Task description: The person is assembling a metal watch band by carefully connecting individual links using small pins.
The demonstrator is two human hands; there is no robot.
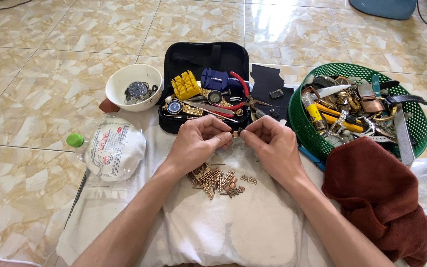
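Already a good share of the gold-coloured metal watch-band links (217, 179) lies loose in a small heap on the white cloth (253, 227) spread in front of me, so the taking-apart looks well under way, though I judge it is not finished, since I have a piece between my fingers now.

Going from the left: a clear plastic bag with a red-and-white printed label and a green cap beside it (112, 148) rests on the tiled floor at the cloth's edge. Behind it stands a white ceramic bowl (117, 91) with a round grey watch face and other small parts inside. Next comes the open black zip tool case (193, 54), holding a yellow plastic watch holder, a blue block tool, red-handled pliers and a couple of gold watches; none of these tools is in my grasp.

My left hand (196, 141) is curled, thumb and forefinger pinching one end of a small gold band segment (235, 134), held in the air just above the cloth and in front of the case. My right hand (273, 143) pinches the other end, fingertips nearly meeting those of the left. Whether a tiny pin or tool sits in that grip I cannot tell.

Right of my hands, a green plastic mesh basket (421, 143) is heaped with straps, watch cases, a yellow tube and other odds and ends, all untouched. A dark red towel (376, 193) is bunched against its near rim.
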